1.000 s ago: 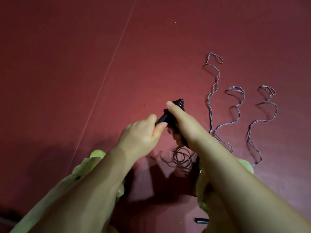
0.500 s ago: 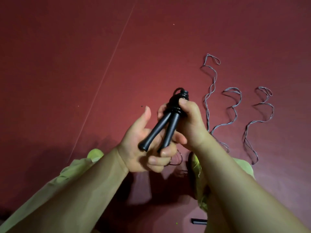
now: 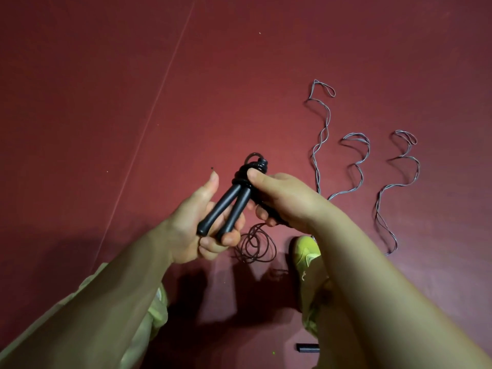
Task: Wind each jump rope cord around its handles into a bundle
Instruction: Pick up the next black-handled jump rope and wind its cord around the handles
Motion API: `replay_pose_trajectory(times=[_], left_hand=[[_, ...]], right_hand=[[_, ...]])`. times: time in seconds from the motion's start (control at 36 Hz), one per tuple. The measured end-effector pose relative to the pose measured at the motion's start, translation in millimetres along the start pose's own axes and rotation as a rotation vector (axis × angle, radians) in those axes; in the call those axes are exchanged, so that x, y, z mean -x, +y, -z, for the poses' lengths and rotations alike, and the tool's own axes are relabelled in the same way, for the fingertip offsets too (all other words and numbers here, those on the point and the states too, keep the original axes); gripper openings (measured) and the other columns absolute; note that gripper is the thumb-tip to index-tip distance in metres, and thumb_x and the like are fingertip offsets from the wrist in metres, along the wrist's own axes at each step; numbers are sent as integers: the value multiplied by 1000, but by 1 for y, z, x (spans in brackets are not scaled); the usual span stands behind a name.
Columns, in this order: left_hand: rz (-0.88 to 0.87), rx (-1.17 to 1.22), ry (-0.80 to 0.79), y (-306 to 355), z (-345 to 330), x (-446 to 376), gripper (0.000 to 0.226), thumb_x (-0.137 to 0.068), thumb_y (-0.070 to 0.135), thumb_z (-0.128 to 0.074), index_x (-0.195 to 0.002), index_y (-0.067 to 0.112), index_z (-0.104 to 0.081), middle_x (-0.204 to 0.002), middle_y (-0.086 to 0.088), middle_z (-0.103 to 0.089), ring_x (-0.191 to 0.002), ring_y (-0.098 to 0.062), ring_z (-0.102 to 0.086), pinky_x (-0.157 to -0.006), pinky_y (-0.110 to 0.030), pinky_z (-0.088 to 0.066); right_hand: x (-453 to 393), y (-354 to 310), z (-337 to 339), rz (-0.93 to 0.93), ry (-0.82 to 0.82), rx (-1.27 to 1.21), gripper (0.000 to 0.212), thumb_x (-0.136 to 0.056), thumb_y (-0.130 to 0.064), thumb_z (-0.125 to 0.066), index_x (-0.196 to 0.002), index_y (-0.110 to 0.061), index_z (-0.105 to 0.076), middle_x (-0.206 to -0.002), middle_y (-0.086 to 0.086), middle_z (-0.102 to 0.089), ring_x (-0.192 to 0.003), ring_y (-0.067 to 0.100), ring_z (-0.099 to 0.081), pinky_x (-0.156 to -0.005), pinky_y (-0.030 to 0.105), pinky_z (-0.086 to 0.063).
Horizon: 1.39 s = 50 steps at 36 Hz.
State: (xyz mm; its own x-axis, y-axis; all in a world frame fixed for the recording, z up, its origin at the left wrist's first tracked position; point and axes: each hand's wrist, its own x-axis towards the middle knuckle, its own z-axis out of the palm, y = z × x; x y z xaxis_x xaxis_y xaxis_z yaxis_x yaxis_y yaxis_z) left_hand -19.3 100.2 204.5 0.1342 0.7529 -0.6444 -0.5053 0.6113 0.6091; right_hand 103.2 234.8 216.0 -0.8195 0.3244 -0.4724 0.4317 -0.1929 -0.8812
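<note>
Two black handles (image 3: pixel 226 206) are held together above a dark red floor (image 3: pixel 106 102), splayed apart at the near ends and meeting at the far ends. The left hand (image 3: pixel 197 225) supports the near ends, fingers curled under and around them, thumb raised and clear of the handles. The right hand (image 3: pixel 282 198) grips the far ends, thumb pressed on several turns of dark cord (image 3: pixel 246 174) wound round the handles just below their caps. A small loop of that cord stands above the caps. The rest of the cord (image 3: pixel 253 246) hangs below the hands in loose coils that appear to reach the floor. To the right, well apart from the hands, a grey cord (image 3: pixel 359 166) lies on the floor in three wavy runs; its handles cannot be made out. A yellow-green shoe (image 3: pixel 306 251) shows beside the right forearm, with pale green trouser cloth (image 3: pixel 149 315) under both arms. A short black object (image 3: pixel 307 347) lies on the floor at the lower edge; what it is cannot be told.
</note>
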Motion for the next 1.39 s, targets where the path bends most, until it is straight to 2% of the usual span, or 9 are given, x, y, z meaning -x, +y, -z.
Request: replay_pose_trajectory(times=[0.25,0.44,0.53,0.61,0.78,1.0,1.17,1.31,1.39], left_hand=[[-74,-294,290,-10,-3,-7,80,-73,82,-21,-69,10,-57,-53,-7,-52,-33,-9,-23,-39,-16,-15],[-187,-457,474,-7,-1,-8,66,-97,57,-20,-73,10,-58,-56,-6,-54,-30,-6,-37,-36,-17,-28],[-223,-559,536,-10,7,-13,65,-92,65,-27,-68,14,-59,-51,1,-55,-41,-10,-46,-53,-26,-38],[-241,-654,673,-11,19,-15,64,-74,73,-30,-66,17,-60,-51,4,-56,-56,-20,-53,-67,-36,-44],[-260,-704,796,-5,32,-13,47,-72,65,-64,-71,18,-65,-57,9,-50,-60,-16,-47,-60,-30,-35],[-343,-806,838,-2,18,-13,37,-65,43,-80,-73,16,-56,-64,5,-47,-57,-15,-44,-55,-30,-32],[-369,-778,641,0,9,-9,40,-66,42,-80,-66,18,-48,-54,7,-45,-50,-14,-41,-55,-29,-32],[-70,-112,12,6,5,5,67,-71,73,-49,-92,13,-70,-84,-10,-70,-73,-24,-66,-72,-37,-53],[18,46,-125,12,5,13,88,-66,80,-26,-82,8,-74,-60,-8,-60,-50,-22,-57,-63,-38,-54]], right_hand=[[-8,15,-3,-115,127,254,52,-98,-48,-41,-68,-10,-60,-47,-3,-50,-39,13,-42,-37,20,-34],[-9,16,-12,-61,341,465,68,-94,-57,-43,-44,-11,-53,-48,6,-54,-45,13,-48,-57,28,-36],[-11,18,-16,-36,363,440,66,-95,-54,-43,-45,-13,-54,-53,11,-57,-50,18,-52,-61,30,-39],[-13,19,-21,-64,299,321,60,-97,-52,-38,-57,-13,-59,-45,0,-55,-43,13,-49,-60,29,-40],[-11,15,-28,-158,160,216,64,-95,-61,-32,-82,-8,-66,-56,-3,-54,-44,12,-44,-51,25,-35],[-11,14,-29,-175,231,38,53,-89,-65,-42,-82,-16,-61,-60,-1,-45,-48,14,-33,-48,26,-26],[-14,11,-28,-67,359,-18,38,-90,-45,-50,-61,-20,-45,-43,-9,-29,-39,11,-23,-46,28,-20],[-10,6,-23,32,404,-84,31,-72,-47,-47,-57,-20,-42,-41,-9,-33,-41,12,-27,-48,28,-21],[-9,5,-24,108,324,-172,31,-73,-46,-46,-54,-23,-47,-45,-5,-36,-47,15,-30,-49,29,-25]])
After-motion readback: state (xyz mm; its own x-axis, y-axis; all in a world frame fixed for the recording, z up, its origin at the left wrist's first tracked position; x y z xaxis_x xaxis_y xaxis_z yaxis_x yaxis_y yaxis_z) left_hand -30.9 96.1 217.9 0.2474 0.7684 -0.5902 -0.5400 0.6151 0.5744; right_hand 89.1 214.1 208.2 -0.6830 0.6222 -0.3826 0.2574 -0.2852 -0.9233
